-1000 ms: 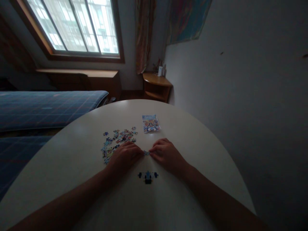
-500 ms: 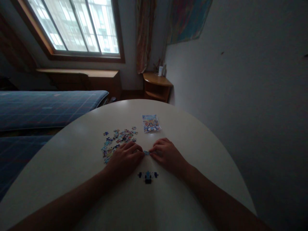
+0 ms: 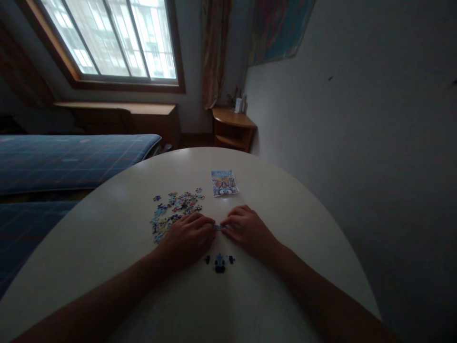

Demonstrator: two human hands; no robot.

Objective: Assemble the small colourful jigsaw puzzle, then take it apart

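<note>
Between my two hands a small light-blue jigsaw piece [image 3: 218, 227] shows just above the table surface. My left hand [image 3: 191, 236] pinches it from the left, and my right hand [image 3: 248, 230] pinches it from the right; both sets of fingertips partly cover it. Closer to me lie several joined jigsaw pieces [image 3: 220, 262] in blue and black. A loose pile of colourful jigsaw pieces [image 3: 183, 202] spreads left of and beyond my left hand, which hides its near edge. Past my hands rests a printed picture sheet [image 3: 224, 183] with a blue cartoon figure.
Everything lies on a round white table [image 3: 293, 224]. A blue plaid mattress [image 3: 78, 159] is beyond its left edge. A wooden corner shelf [image 3: 233, 119] stands behind, and a pale wall [image 3: 357, 133] runs along the right.
My left hand has shifted slightly right, bringing its fingertips nearer to my right hand and covering more of the jigsaw piece. The right hand has barely moved.
</note>
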